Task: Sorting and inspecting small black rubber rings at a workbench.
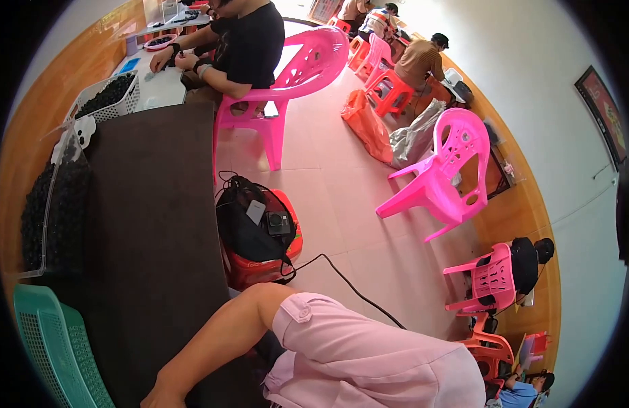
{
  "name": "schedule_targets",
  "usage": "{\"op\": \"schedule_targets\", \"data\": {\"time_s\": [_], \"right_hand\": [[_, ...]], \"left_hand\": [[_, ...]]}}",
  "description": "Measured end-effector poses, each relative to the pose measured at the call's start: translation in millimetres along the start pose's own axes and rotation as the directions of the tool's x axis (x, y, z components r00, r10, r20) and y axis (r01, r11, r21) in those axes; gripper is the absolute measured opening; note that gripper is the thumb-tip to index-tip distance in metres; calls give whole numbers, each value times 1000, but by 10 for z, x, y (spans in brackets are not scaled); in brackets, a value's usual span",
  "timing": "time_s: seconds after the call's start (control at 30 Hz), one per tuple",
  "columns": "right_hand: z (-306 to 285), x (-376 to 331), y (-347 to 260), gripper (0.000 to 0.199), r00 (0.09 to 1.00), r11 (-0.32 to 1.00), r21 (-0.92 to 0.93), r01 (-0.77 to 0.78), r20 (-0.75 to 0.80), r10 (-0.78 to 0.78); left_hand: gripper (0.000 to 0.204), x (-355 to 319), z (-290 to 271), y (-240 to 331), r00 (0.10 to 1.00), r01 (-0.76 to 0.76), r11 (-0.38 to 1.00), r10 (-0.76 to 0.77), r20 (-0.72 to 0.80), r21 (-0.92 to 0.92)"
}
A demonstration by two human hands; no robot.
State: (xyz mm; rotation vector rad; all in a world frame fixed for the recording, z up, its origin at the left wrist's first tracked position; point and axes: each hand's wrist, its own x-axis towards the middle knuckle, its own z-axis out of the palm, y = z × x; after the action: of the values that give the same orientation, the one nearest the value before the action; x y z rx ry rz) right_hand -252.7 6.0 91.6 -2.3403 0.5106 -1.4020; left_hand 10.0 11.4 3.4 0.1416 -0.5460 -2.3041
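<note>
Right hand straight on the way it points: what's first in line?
Can't settle it: the right hand is cut off at the lower edge, so its line runs out of view. The green basket to its left looks like the likeliest thing, depth unclear.

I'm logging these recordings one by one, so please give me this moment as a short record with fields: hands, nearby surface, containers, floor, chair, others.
Left hand: not in view
Right hand: at the lower edge, mostly cut off; grip cannot be told
Nearby surface: dark tabletop
Containers: green basket at left; clear bin and white basket, both holding small black pieces
Beside table: black bag on a red plastic item
Chair: pink chair, unoccupied
Others: co-worker in black top, seated at a white table; more people beyond
</note>
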Motion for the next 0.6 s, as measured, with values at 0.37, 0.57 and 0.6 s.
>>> {"op": "schedule_targets", "data": {"time_s": [0.37,0.57,0.6], "right_hand": [[-226,-12,-224,15,990,996,-83,15,-142,-27],[-392,145,-303,25,934,998,64,13,-358,11],[-533,163,-444,31,932,997,66,-29,-360,51]], "left_hand": [[23,234,1187,-400,913,-22,849,231,-335,528],[24,191,1169,-361,927,-70,915,207,-313,397],[25,190,1155,-352,946,-63,920,179,-271,387]]}}
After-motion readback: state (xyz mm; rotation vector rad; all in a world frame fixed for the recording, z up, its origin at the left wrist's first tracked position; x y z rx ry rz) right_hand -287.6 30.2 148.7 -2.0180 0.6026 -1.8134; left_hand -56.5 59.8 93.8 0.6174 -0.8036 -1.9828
